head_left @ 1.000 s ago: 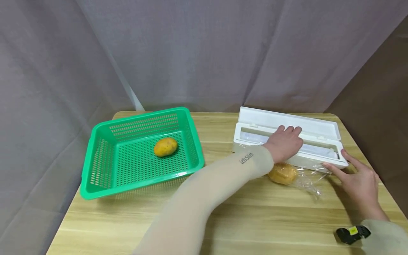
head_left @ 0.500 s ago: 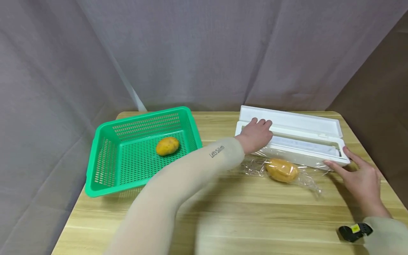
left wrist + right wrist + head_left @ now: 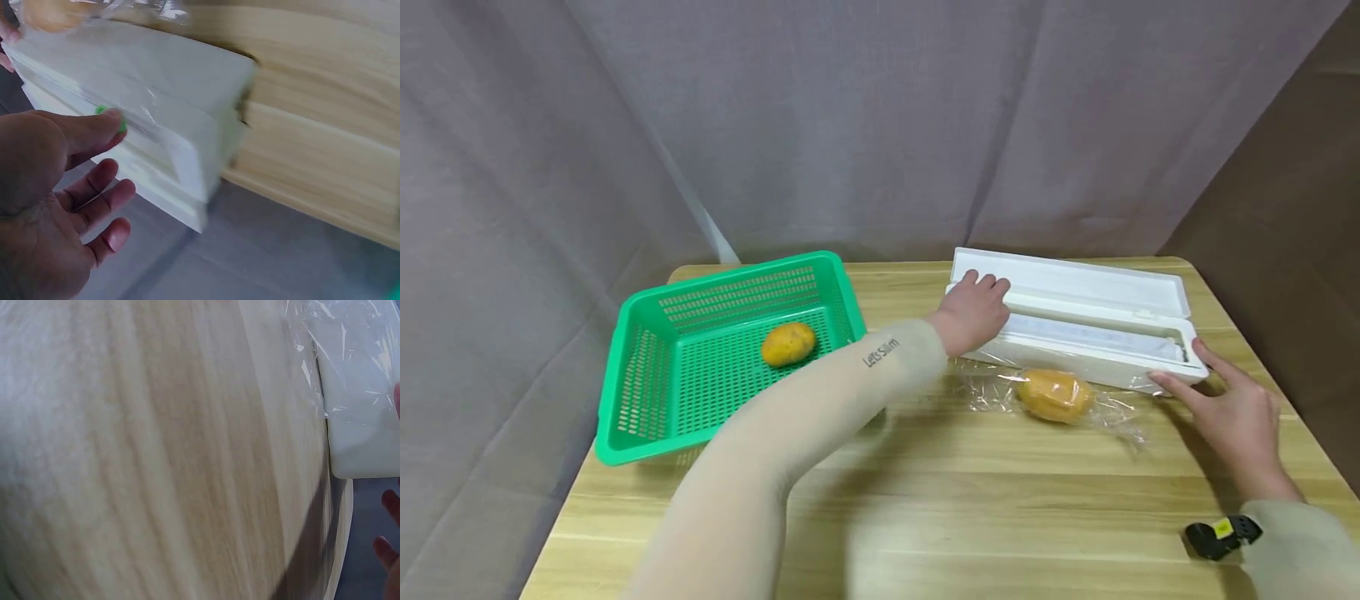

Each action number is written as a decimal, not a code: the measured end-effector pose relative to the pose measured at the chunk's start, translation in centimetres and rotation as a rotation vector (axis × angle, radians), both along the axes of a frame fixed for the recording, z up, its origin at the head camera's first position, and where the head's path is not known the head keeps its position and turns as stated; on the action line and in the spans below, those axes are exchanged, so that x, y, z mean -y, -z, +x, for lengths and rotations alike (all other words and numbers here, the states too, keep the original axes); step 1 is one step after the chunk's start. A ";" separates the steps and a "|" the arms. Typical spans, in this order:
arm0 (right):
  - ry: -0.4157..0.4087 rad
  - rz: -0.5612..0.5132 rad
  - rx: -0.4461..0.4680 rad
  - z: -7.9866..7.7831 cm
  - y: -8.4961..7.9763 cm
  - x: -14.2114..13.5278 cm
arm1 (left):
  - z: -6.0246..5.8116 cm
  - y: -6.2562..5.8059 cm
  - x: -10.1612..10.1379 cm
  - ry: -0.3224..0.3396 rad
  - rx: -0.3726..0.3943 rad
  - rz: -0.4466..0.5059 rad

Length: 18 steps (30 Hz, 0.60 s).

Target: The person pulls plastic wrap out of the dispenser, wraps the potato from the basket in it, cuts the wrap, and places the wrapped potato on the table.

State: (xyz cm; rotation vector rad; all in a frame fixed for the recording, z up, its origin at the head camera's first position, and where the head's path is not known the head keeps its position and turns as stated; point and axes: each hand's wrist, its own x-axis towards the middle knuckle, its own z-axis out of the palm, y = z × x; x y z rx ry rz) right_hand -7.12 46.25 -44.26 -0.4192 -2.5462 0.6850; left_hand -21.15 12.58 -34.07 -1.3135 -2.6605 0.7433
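A white cling film dispenser (image 3: 1026, 352) stands at the back right with its lid raised and a roll inside. At its left end is my left hand (image 3: 973, 315); the left wrist view shows thumb and index finger pinching a small green cutter slider (image 3: 122, 126) on the dispenser's edge. The other fingers stay loosely bent. My right hand (image 3: 1236, 421) grips the dispenser's right end between thumb and fingers. Just in front, a yellow potato (image 3: 1055, 396) lies wrapped in clear cling film (image 3: 988, 393), which runs up against the dispenser's front.
A green plastic basket (image 3: 700, 435) occupies the left of the wooden table (image 3: 1000, 500), with another potato (image 3: 788, 344) inside. My left forearm passes over the basket's front right corner. Grey curtain (image 3: 850, 125) hangs behind the table's back edge.
My left hand has slid leftwards along the dispenser, from around its middle to its left end, uncovering the wrapped potato and the film beside it. The right hand keeps its grip on the right end.
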 end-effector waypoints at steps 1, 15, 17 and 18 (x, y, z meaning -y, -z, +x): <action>-0.001 -0.001 -0.005 -0.1 0.0 0.1 | -0.2 -0.1 0.6 -0.012 -0.004 -0.007; -0.005 -0.009 0.013 -0.2 0.2 0.3 | -0.2 -0.3 2.4 -0.070 -0.078 -0.110; -0.014 0.000 0.019 -0.2 0.0 0.2 | -0.1 -0.4 2.3 -0.075 -0.078 -0.095; -0.019 0.004 0.017 -0.1 -0.1 0.2 | -0.1 -0.4 2.3 -0.085 -0.069 -0.073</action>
